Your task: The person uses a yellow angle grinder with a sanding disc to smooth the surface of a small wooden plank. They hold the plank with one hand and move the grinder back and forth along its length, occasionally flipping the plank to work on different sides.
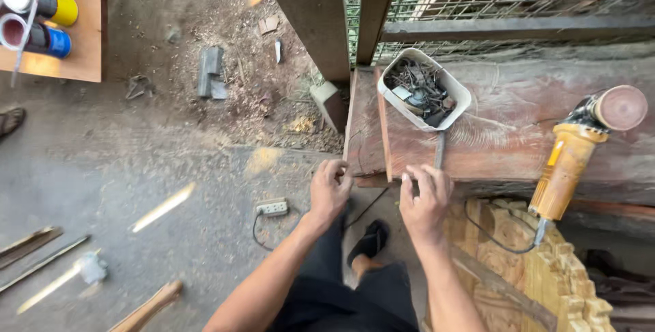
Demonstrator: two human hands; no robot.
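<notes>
Hands (379, 195) hide the thin board's (365, 131) near end.

Two hands, the left hand (330, 189) and the right hand (424, 199), at six o'clock. One white tub (424, 89) of metal scraps at twelve o'clock on the bench (518, 144). One yellow angle grinder (576, 151) at three o'clock. Two spray cans at ten o'clock: one yellow-ended can (41, 1), one blue-ended can (37, 37). One white power strip (271, 207) on the floor.
</notes>
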